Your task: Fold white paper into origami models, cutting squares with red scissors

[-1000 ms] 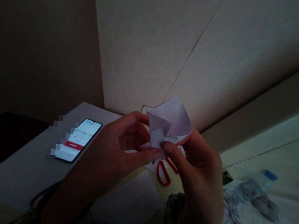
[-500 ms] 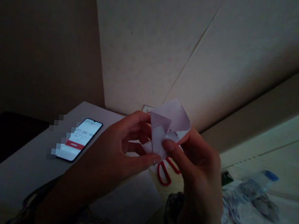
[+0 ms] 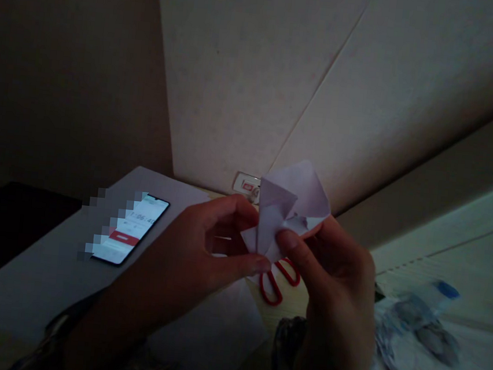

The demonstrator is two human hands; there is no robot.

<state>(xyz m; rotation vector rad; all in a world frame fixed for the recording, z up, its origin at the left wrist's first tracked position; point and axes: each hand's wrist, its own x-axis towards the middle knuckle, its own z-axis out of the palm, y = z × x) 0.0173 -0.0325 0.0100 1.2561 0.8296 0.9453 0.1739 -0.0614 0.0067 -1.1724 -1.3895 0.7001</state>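
Observation:
A small folded piece of white paper [image 3: 277, 208] is held up between both hands, with several creased flaps and an opened fold on its right side. My left hand [image 3: 219, 240] pinches its lower left edge, thumb in front and fingers curled behind. On the right, my right hand [image 3: 336, 269] grips the paper with the thumb pressed on its front near the fold; the other fingers are mostly hidden behind it. Beneath the paper, the red handles of scissors [image 3: 272, 289] show on the table, their blades out of sight.
A lit phone [image 3: 126, 231] showing a timer lies on white sheets [image 3: 51, 259] at the left. Another sheet [image 3: 215, 327] lies below my hands. A socket-like fitting [image 3: 246, 185] sits by the wall. At right are a blue-capped bottle [image 3: 431, 302] and crumpled plastic [image 3: 392, 344].
Both hands and the folded paper have shifted slightly to the right. The paper has turned a little, and more of the fitting by the wall shows behind it.

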